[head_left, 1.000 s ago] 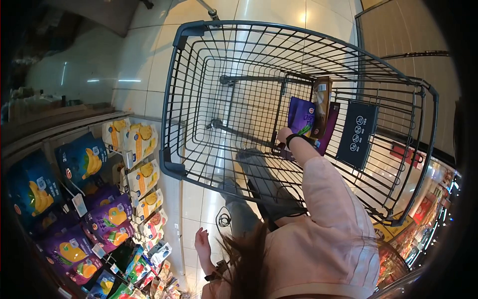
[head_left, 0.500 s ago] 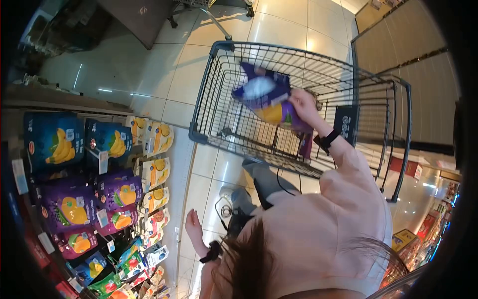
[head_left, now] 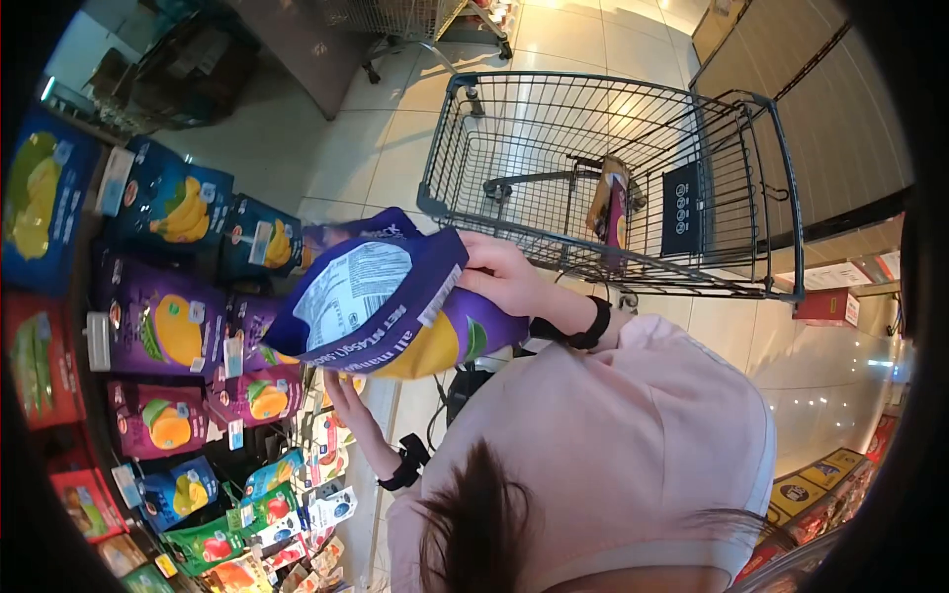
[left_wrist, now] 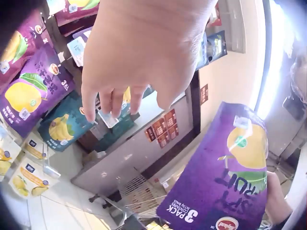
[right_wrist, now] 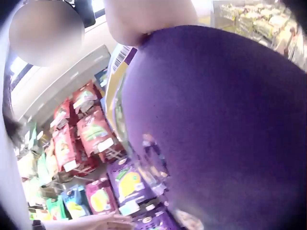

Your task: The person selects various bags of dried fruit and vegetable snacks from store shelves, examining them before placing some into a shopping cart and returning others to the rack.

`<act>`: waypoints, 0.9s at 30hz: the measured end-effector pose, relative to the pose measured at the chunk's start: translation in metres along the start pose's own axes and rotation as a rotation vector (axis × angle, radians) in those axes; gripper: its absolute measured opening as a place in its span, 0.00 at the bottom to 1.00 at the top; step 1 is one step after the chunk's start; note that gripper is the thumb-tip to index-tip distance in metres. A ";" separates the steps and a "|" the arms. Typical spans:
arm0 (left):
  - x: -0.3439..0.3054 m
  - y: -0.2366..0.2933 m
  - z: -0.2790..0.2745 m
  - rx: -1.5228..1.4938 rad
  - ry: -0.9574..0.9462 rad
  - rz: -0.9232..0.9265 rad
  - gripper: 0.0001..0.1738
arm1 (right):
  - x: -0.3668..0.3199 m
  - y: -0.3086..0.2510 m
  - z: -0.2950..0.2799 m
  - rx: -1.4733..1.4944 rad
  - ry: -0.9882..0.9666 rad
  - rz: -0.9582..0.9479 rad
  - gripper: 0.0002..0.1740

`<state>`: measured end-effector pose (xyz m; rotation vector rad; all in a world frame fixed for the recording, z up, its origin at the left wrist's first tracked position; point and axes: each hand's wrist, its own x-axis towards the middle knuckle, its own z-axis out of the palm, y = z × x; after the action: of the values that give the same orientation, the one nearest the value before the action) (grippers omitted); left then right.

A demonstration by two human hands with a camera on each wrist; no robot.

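Observation:
A purple mango pouch (head_left: 405, 341) is tilted beside the shelf display, its back label facing up in the head view. My right hand (head_left: 504, 279) pinches it by one edge. Under the pouch's lower side is my left hand (head_left: 354, 415), its fingertips partly hidden. The left wrist view shows that hand (left_wrist: 139, 52) with fingers loosely extended and nothing held, apart from the pouch (left_wrist: 220, 167), whose front shows there. In the right wrist view the pouch (right_wrist: 216, 120) fills much of the picture below my right hand (right_wrist: 148, 21).
Hanging pouches (head_left: 178, 321) in blue, purple and red line the left side, with price tags among them. A shopping cart (head_left: 593, 237) stands ahead on the tiled floor, holding a brown package (head_left: 603, 198) and a magenta one. Another cart (head_left: 395, 20) is farther back.
My right hand has taken hold of the purple pouch in the cart, lifted it out and carried it left to the shelf display. The view has shifted toward the shelves.

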<state>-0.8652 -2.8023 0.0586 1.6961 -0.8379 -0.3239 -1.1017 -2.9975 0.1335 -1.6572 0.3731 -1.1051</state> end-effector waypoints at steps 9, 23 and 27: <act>-0.058 0.006 -0.070 -0.225 0.024 -0.151 0.20 | -0.047 0.023 0.101 0.852 0.061 0.765 0.13; -0.116 -0.004 -0.151 -0.440 -0.101 -0.534 0.21 | -0.069 0.009 0.178 0.402 -0.172 0.640 0.27; -0.121 -0.005 -0.160 -0.459 -0.133 -0.575 0.21 | -0.070 0.005 0.196 0.221 -0.095 0.279 0.35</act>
<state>-0.8511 -2.6031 0.0769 1.4548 -0.3104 -0.9534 -0.9781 -2.8345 0.0938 -1.4082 0.3929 -0.8250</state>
